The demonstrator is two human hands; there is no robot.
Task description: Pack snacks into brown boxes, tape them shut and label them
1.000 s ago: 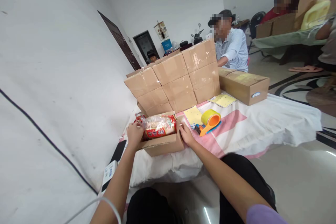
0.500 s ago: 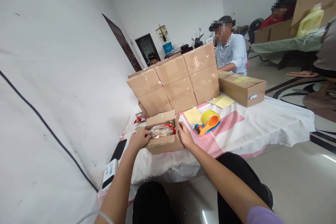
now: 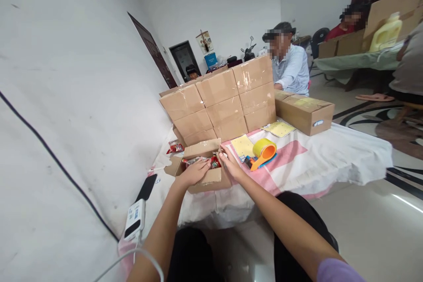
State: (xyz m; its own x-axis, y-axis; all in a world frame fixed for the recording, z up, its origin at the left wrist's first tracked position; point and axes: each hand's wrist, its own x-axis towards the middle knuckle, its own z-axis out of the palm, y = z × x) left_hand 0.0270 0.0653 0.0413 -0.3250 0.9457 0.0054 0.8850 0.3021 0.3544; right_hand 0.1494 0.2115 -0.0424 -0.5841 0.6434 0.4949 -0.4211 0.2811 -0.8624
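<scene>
Over the box, left hand lies palm-down.

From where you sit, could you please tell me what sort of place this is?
Probably a home-like room used for packing: stacked cardboard boxes and a tape dispenser on a cloth-covered table, with what looks like a scooter behind.

A black cable runs down the white wall at the left of the frame. A brown door stands at upper left, with a hanging picture, a blue box and a scooter near the top centre. At upper right, a person in a light blue shirt wears a dark hat; farther right, a pale yellow jug stands on a green tablecloth, a pink slipper below on the floor.
</scene>
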